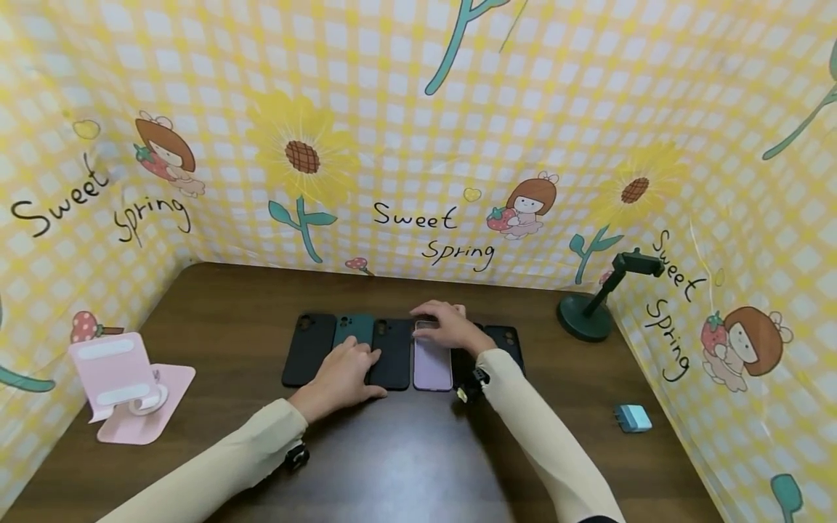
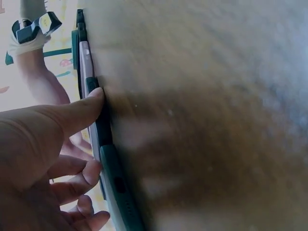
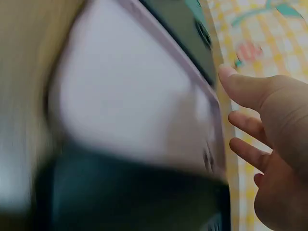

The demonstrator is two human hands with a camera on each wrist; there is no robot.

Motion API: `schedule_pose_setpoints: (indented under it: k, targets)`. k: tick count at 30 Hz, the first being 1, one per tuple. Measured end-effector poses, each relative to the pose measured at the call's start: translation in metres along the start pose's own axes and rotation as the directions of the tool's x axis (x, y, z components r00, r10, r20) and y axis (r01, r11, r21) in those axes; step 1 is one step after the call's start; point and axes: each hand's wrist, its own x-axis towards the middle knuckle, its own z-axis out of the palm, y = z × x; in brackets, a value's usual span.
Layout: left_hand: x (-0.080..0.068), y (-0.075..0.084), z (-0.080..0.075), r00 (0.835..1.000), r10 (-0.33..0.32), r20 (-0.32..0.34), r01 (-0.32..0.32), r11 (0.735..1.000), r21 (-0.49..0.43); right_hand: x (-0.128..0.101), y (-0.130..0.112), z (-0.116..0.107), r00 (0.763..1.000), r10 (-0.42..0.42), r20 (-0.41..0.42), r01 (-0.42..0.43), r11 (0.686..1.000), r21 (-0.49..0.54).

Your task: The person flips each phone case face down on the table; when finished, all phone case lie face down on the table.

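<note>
While the right hand [image 1: 451,327] is up at the far end of the lilac phone case [image 1: 433,367], its fingers look loose and spread, not gripping anything, tho I can't tell if they touch it. That case sits in a row toward the back edge of the worktop [image 1: 405,465], long axis running front to back, body stretching from that hand toward the front edge. Right hand's clearly the nearer one. Left hand [image 1: 343,374] is relaxed over the teal case [image 1: 353,327], thumb touching the front end of the black case [image 1: 391,363] between teal and lilac.
</note>
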Motion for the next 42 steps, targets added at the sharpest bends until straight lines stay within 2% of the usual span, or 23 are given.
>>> schedule_pose_setpoints:
  k: [3, 6, 10, 13, 20, 25, 30, 34, 42]
  targets:
    - [0.001, 0.008, 0.002, 1.0, 0.02, -0.003, -0.02, 1.0, -0.023, -0.017, 0.019, -0.013, 0.998, 0.046, -0.05, -0.048, 0.999, -0.02]
    - [0.005, 0.018, 0.003, 0.997, 0.071, -0.03, -0.073, 0.996, -0.054, -0.03, 0.034, -0.021, 0.994, 0.077, -0.078, -0.081, 0.996, -0.04]
    - [0.015, 0.033, 0.008, 0.983, 0.168, -0.073, -0.174, 0.981, -0.081, -0.039, 0.046, -0.021, 0.992, 0.095, -0.081, -0.097, 0.995, -0.028]
    - [0.023, 0.044, 0.014, 0.972, 0.216, -0.093, -0.224, 0.971, -0.084, -0.039, 0.048, -0.015, 0.988, 0.109, -0.108, -0.111, 0.994, -0.014]
    - [0.034, 0.061, 0.024, 0.977, 0.199, -0.082, -0.206, 0.974, -0.094, -0.028, 0.041, -0.002, 0.977, 0.148, -0.151, -0.154, 0.988, -0.029]
    - [0.04, 0.067, 0.026, 0.972, 0.207, -0.111, -0.214, 0.975, -0.056, -0.023, 0.035, 0.0, 0.952, 0.226, -0.207, -0.235, 0.972, -0.021]
    - [0.04, 0.068, 0.027, 0.968, 0.226, -0.113, -0.235, 0.969, -0.077, -0.021, 0.031, 0.0, 0.93, 0.292, -0.222, -0.295, 0.955, 0.019]
    - [0.037, 0.069, 0.027, 0.964, 0.234, -0.122, -0.246, 0.965, -0.088, -0.021, 0.034, -0.001, 0.935, 0.286, -0.211, -0.285, 0.958, 0.035]
    - [0.033, 0.07, 0.024, 0.965, 0.23, -0.126, -0.247, 0.958, -0.145, -0.025, 0.039, -0.009, 0.963, 0.194, -0.188, -0.17, 0.976, 0.138]
